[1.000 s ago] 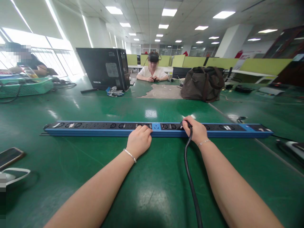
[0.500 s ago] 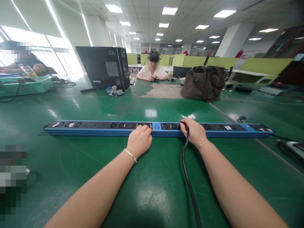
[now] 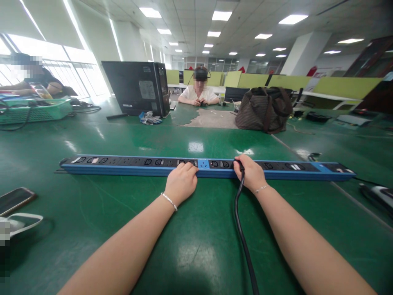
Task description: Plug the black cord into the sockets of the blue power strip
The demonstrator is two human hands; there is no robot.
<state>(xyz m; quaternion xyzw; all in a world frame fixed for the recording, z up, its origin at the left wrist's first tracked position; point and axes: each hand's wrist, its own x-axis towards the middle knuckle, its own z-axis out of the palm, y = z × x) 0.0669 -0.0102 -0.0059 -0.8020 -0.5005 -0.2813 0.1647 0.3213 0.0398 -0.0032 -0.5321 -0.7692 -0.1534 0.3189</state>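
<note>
A long blue power strip [image 3: 138, 169] with black sockets lies crosswise on the green table [image 3: 123, 213]. My left hand [image 3: 181, 179] is closed over its front edge, left of the light-blue socket [image 3: 203, 164], fingertips on the top face. To the right of that socket, my right hand [image 3: 250, 172] grips a black power plug at the strip's sockets; the fingers hide most of the plug, and I cannot tell how deep it sits. A thick black cable [image 3: 238, 221] runs from the plug down toward me between my forearms.
Behind the strip stand a black computer case [image 3: 132, 88], grey-blue gloves [image 3: 150, 118] and a brown bag [image 3: 260, 108]. A green basket [image 3: 46, 111] is at the left, a phone [image 3: 16, 200] nearer me. One person [image 3: 199, 92] sits opposite, another [image 3: 46, 78] at far left.
The whole view has shifted slightly, and the phone at the left edge now shows. Both hands keep their places on the strip and the plug.
</note>
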